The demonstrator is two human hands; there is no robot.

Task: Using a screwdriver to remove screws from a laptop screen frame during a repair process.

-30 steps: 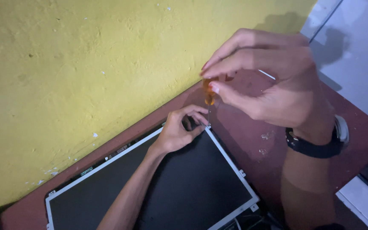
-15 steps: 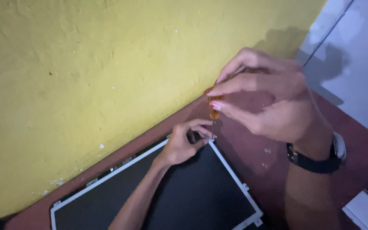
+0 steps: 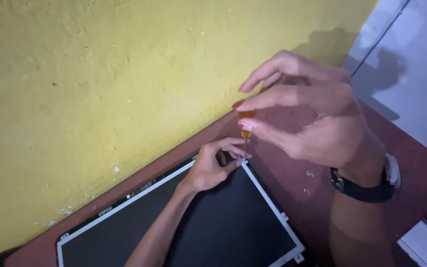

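Right hand (image 3: 317, 123) pinches small orange-handled screwdriver (image 3: 246, 129) upright btwn fingertips, tip down at LCD panel's (image 3: 223, 222) corner at 12 o'clock, probably for fine twisting. Left hand (image 3: 213, 165), half curled and gripping nothing, presses that corner, steadying panel on dark red table (image 3: 292, 178) by yellow wall (image 3: 100, 89).

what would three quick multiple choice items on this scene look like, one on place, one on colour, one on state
1. Where does the left hand rest?
A. on the top right corner of the display panel
B. on the wall
C. on the white floor

2. What colour is the screwdriver handle?
A. blue
B. orange
C. black

3. How does the right hand hold the screwdriver?
A. pinched upright between fingertips
B. lying flat in an open palm
C. not touching it

Answers: 1 A, fingers sit at the panel's corner by the yellow wall. 2 B, the handle shows orange. 3 A, the tip points down at that corner.
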